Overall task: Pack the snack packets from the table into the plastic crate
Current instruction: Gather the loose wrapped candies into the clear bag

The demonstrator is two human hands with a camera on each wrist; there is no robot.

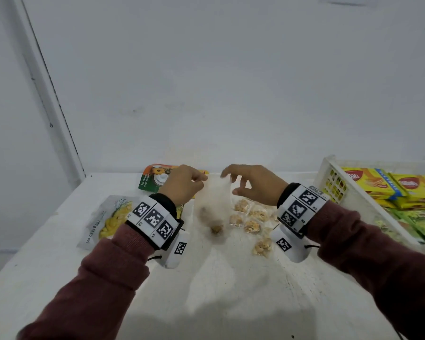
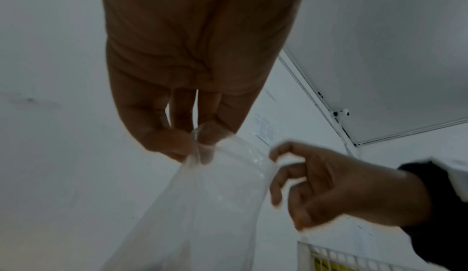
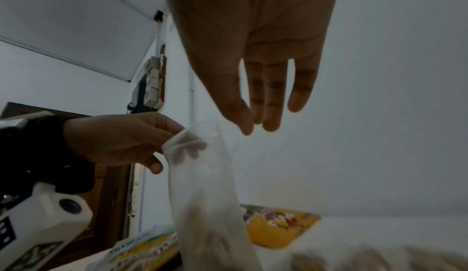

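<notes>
A clear plastic bag (image 1: pixel 215 200) hangs above the white table (image 1: pixel 231 303), blurred, with one small snack packet (image 1: pixel 217 229) at its bottom. My left hand (image 1: pixel 201 179) pinches the bag's top rim; the left wrist view shows thumb and fingers of my left hand (image 2: pixel 195 143) closed on the bag (image 2: pixel 215 205). My right hand (image 1: pixel 231 182) hovers at the rim's other side with loose fingers and holds nothing. In the right wrist view my right hand (image 3: pixel 253 123) stands just off the bag (image 3: pixel 202 185). Several small clear snack packets (image 1: pixel 252 220) lie under it. The white crate (image 1: pixel 329 182) stands at the right.
The crate holds yellow wafer packs (image 1: pixel 368 184) and green packs (image 1: pixel 422 227). A grey pouch of yellow chips (image 1: pixel 108 220) lies at the table's left, and a green and orange packet (image 1: pixel 152 179) lies behind my left hand. A white wall rises behind the table.
</notes>
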